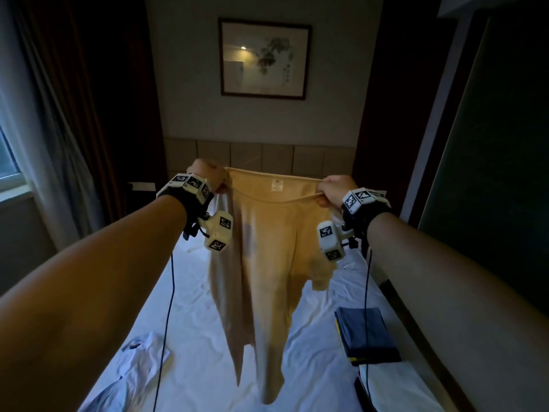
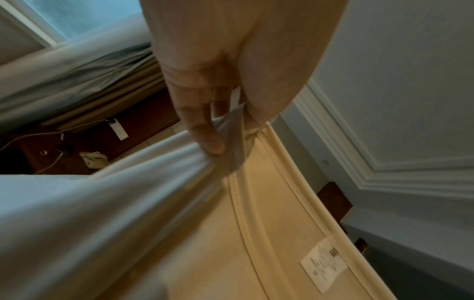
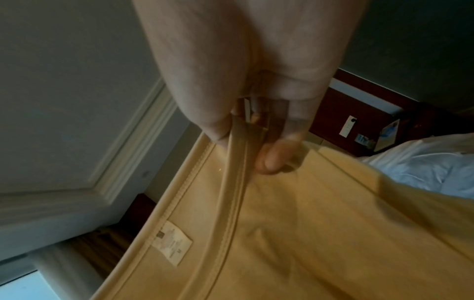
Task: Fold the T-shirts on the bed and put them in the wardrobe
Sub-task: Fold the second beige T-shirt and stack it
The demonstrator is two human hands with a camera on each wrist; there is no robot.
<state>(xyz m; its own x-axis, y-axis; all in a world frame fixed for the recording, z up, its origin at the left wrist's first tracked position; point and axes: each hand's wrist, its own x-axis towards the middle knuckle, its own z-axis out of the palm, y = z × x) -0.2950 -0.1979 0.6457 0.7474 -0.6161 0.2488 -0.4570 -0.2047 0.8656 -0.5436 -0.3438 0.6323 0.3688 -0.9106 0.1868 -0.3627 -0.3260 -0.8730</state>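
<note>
I stand in a bedroom (hotel-like): a bed point(image 1: 190, 292) in white sheets, padded headboard point(image 1: 258, 156), framed picture point(image 1: 264, 59), curtains point(image 1: 56, 138) by the window point(image 1: 9, 156).

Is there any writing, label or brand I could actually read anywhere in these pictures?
None can be read.
Neck label inside the yellow T-shirt: print too blurred.
Framed painting on the wall: a column of characters at its right edge, too small.
Wrist markers: black-and-white patterns, not words.
</note>
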